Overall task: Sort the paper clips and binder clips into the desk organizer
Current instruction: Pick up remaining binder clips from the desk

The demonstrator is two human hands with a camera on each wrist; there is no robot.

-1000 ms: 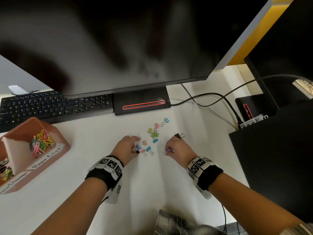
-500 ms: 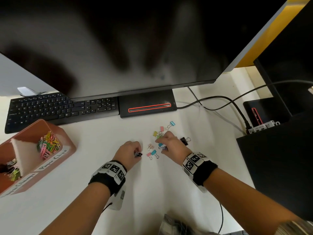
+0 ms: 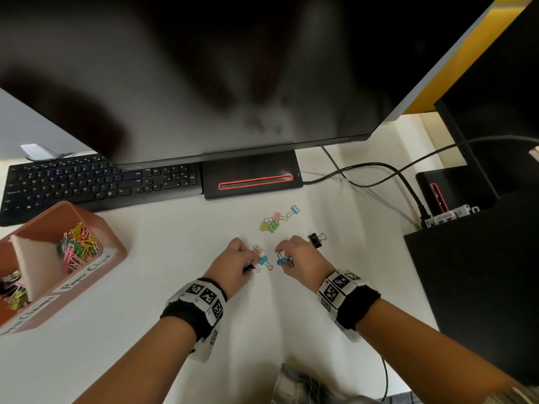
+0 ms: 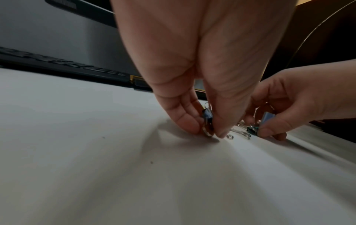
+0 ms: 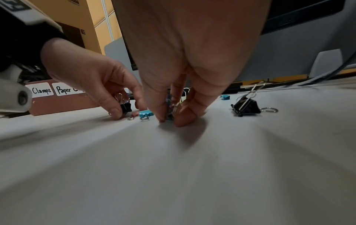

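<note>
My left hand [image 3: 248, 265] pinches a small black binder clip [image 3: 249, 267] at the desk surface; the right wrist view shows that clip [image 5: 126, 107] between its thumb and fingers. My right hand [image 3: 284, 259] pinches a blue binder clip [image 3: 281, 261] just to the right, fingertips down on the desk [image 5: 170, 113]. Between the hands lie a teal clip [image 3: 263, 260], a pink one and a rose-gold one [image 3: 257, 248]. Several coloured clips [image 3: 271, 223] lie farther back. The pink desk organizer [image 3: 96, 269] at the left holds paper clips [image 3: 77, 246] and binder clips [image 3: 13, 290].
A large black binder clip [image 3: 316, 239] lies right of my right hand. A keyboard [image 3: 96, 183], a monitor base [image 3: 250, 173] and a large monitor stand behind. Cables [image 3: 379, 170] run to a black box [image 3: 472, 275] on the right.
My right hand has drawn back from the coloured cluster toward me and now pinches a blue clip. My left hand stays low on the small black clip.
</note>
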